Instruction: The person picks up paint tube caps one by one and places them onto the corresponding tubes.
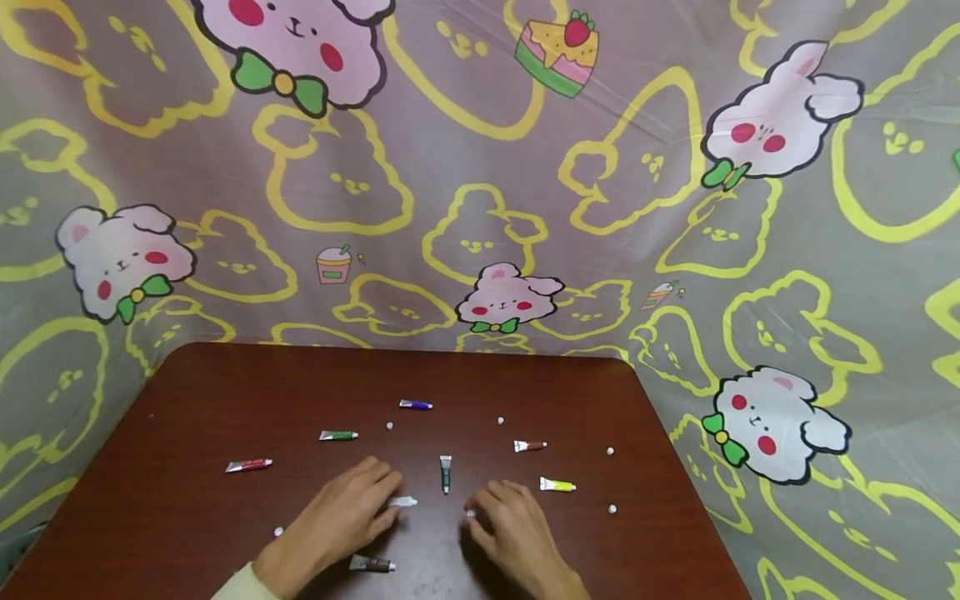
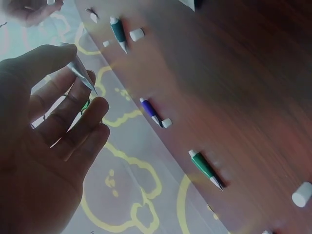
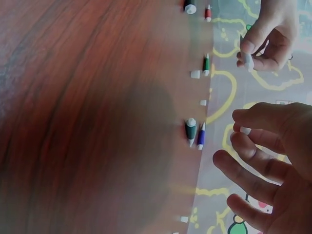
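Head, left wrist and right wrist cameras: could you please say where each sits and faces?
Head: on the person's head, facing forward and down at table and cloth; left hand, right hand and a sleeve show.
Left wrist: on that wrist, facing along the left hand to the white tube it holds; part of the right hand shows.
Right wrist: on that wrist, facing along the right hand to the cap it pinches; the left hand shows beyond.
Both wrist views share the purple tube.

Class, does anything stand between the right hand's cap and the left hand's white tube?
Nothing visible stands between the cap in the right hand and the white tube in the left hand; the teal tube lies on the table just beyond the gap.
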`<action>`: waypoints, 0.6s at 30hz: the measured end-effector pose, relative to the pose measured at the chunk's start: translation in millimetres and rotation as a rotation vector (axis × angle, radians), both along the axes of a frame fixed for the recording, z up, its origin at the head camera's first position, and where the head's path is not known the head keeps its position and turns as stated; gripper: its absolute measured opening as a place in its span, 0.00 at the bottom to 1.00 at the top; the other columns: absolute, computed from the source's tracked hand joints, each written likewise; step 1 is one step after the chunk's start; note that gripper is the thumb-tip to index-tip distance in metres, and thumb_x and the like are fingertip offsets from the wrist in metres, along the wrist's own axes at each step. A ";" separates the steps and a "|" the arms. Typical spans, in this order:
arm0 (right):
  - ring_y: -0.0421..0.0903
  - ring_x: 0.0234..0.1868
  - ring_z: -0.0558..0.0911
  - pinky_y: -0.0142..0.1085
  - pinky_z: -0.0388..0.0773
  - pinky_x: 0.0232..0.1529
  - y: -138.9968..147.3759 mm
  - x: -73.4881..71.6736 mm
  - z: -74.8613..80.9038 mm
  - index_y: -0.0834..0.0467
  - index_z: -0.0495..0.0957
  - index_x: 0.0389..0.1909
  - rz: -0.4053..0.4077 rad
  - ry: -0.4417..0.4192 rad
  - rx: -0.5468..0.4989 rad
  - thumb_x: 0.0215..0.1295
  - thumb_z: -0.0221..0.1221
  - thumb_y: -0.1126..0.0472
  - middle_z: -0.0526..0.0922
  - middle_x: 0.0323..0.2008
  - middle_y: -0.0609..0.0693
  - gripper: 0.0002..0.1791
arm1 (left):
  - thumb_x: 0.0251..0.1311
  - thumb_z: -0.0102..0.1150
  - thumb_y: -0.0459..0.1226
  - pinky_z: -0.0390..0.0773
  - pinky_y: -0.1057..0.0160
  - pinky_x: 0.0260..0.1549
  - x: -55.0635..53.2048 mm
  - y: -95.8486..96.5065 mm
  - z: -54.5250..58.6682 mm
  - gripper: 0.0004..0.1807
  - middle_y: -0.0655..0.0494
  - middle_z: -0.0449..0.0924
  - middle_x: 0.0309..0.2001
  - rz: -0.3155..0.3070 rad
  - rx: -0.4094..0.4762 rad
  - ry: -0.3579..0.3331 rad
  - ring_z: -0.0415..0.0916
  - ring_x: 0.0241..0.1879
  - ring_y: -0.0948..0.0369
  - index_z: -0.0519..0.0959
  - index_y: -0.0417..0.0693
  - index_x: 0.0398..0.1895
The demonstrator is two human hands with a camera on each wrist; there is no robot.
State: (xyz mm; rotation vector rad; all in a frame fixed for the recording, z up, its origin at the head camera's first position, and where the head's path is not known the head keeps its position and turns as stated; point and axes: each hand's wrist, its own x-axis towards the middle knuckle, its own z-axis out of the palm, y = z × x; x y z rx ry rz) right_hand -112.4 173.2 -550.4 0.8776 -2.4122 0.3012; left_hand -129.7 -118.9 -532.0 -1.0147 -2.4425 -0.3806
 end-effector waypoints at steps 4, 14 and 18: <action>0.36 0.32 0.81 0.40 0.84 0.51 -4.0 -1.7 0.2 0.47 0.86 0.33 0.011 0.021 -0.016 0.48 0.83 0.57 0.80 0.28 0.37 0.15 | 0.55 0.82 0.41 0.86 0.56 0.51 5.2 3.3 4.0 0.15 0.62 0.83 0.38 0.011 -0.028 -0.046 0.80 0.40 0.62 0.81 0.54 0.37; 0.32 0.34 0.86 0.46 0.84 0.57 -7.8 -0.5 4.2 0.46 0.87 0.35 0.040 -0.032 -0.010 0.52 0.81 0.56 0.86 0.31 0.35 0.13 | 0.54 0.82 0.43 0.84 0.56 0.44 12.5 11.2 1.2 0.16 0.64 0.82 0.37 -0.018 -0.024 0.029 0.79 0.38 0.62 0.80 0.56 0.37; 0.32 0.34 0.86 0.46 0.84 0.57 -9.8 0.0 4.0 0.47 0.87 0.36 0.051 -0.037 -0.026 0.52 0.81 0.57 0.87 0.31 0.36 0.14 | 0.54 0.82 0.43 0.86 0.54 0.47 12.9 14.0 0.2 0.16 0.64 0.83 0.37 -0.017 -0.022 0.034 0.79 0.39 0.61 0.80 0.56 0.37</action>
